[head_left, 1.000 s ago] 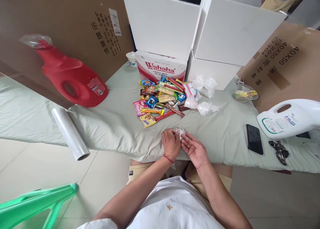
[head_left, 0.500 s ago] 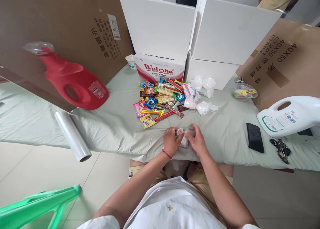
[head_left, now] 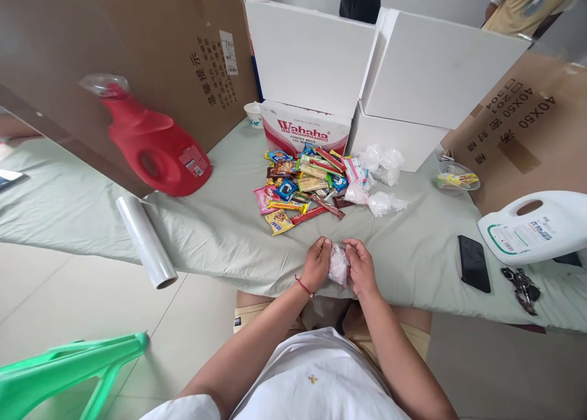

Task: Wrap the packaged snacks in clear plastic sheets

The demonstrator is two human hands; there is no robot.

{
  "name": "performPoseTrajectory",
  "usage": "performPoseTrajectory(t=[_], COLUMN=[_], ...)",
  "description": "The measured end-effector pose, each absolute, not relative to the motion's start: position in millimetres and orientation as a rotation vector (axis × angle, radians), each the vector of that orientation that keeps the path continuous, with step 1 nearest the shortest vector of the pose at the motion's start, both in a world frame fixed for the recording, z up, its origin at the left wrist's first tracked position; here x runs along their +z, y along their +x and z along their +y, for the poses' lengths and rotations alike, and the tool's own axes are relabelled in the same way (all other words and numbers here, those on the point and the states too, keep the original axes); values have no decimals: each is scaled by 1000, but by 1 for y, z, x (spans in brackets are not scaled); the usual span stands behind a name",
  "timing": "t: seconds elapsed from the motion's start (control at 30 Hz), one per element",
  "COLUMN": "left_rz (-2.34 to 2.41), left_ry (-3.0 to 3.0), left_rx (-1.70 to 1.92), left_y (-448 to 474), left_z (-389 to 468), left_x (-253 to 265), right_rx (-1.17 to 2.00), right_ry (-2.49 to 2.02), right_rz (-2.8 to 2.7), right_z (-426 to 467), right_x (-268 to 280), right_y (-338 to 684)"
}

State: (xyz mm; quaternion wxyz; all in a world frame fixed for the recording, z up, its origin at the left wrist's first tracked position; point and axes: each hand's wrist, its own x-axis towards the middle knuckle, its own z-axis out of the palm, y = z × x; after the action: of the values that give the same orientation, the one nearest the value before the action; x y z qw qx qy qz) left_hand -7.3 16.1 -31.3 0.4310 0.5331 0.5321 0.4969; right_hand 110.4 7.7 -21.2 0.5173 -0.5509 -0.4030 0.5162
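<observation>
A small clear plastic bag [head_left: 338, 266] with pinkish-white contents is between my hands at the table's front edge. My left hand [head_left: 317, 262] pinches its upper left corner, a red string bracelet on the wrist. At the upper right corner, the fingers of my right hand [head_left: 361, 265] are closed on the same bag. What exactly fills it is too small to tell. Beyond my hands lies a pile of wrapped snacks [head_left: 302, 184]. Several similar white plastic bags [head_left: 383, 203] lie along the right side of the pile.
A red detergent bottle [head_left: 160, 148] and a roll of plastic film [head_left: 145, 243] are on the left. To the right are a white detergent bottle [head_left: 532, 227], a phone [head_left: 474, 264], keys [head_left: 520, 290] and a plastic bowl [head_left: 456, 178]. White boxes [head_left: 417, 71] stand behind; a green stool [head_left: 73, 371] is lower left.
Both hands have closed on the bag's upper corners; the right fingers, spread before, are now curled in. The bag shows more fully between them. The view has shifted slightly.
</observation>
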Motion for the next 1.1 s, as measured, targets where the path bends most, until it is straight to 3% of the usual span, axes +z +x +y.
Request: performPoseTrajectory(t=[0.1, 0.23, 0.33, 0.57, 0.77, 0.97, 1.1], left_rz=[1375, 1532, 1629, 1644, 1409, 843, 389], left_ry=[1314, 1291, 1282, 1330, 1219, 1131, 1446], left_rx=[1240, 1278, 1311, 1254, 1153, 1144, 749], left_y=[-12, -17, -18, -17, -16, -39, -55], left_z=[14, 14, 16, 12, 3, 4, 6], left_x=[-31, -28, -25, -22, -12, 7, 23], right_rx=[1187, 604, 459, 678, 803, 1544, 1910], right_ry=[-1398, -1501, -1366, -1230, -1314, -1164, -991], right_rz=[-1139, -1440, -1717, -2115, -1984, -1384, -1249], right_z=[4, -9, -24, -33, -26, -27, -32], right_x=[-16, 5, 17, -13, -13, 14, 16], right_y=[118, 131, 130, 121, 128, 146, 155])
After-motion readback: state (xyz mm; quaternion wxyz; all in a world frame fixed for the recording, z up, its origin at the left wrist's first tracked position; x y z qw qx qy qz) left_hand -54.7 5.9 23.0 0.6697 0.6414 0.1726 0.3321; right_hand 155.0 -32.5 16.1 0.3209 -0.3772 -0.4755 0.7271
